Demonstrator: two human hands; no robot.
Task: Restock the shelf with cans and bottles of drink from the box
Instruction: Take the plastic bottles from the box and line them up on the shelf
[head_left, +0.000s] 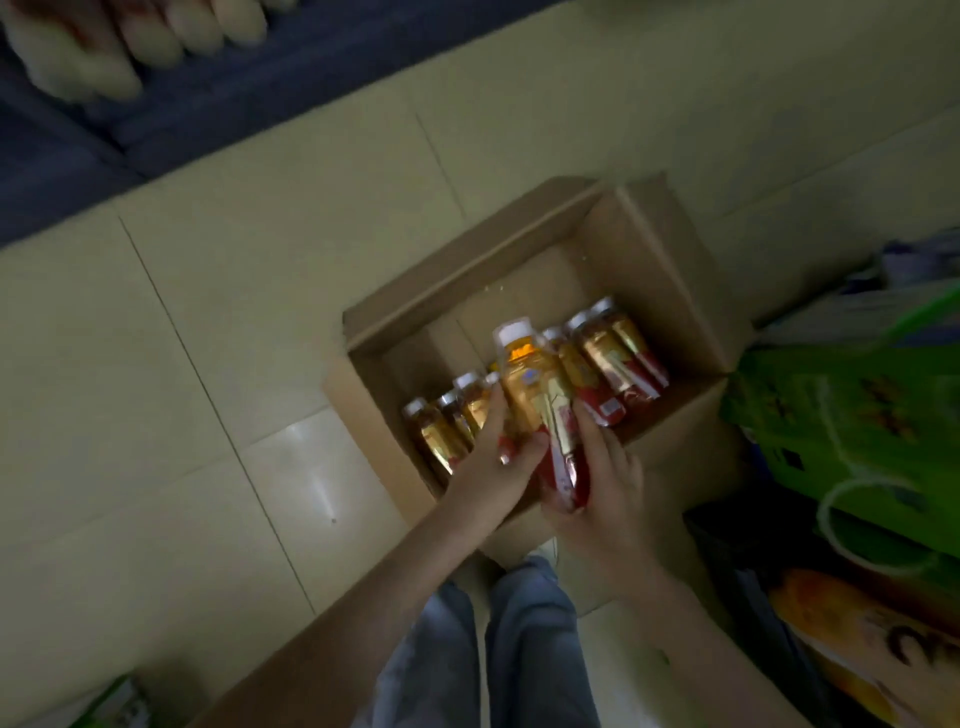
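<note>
Tiled floor (208, 364), cardboard box (470, 260), left hand (493, 467) and right hand (602, 483) clasp one bottle (530, 397)

Dim, soft motion blur, glare patch on floor tile (311, 441), bent edges

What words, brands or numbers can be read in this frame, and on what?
No text is readable.
The held bottle: gold and red label, print blurred.
The other bottles in the box: same labels, blurred.
The green bag: dark marks, blurred.
The orange pack: dark shapes, perhaps letters, unreadable.
The box itself shows no print.
</note>
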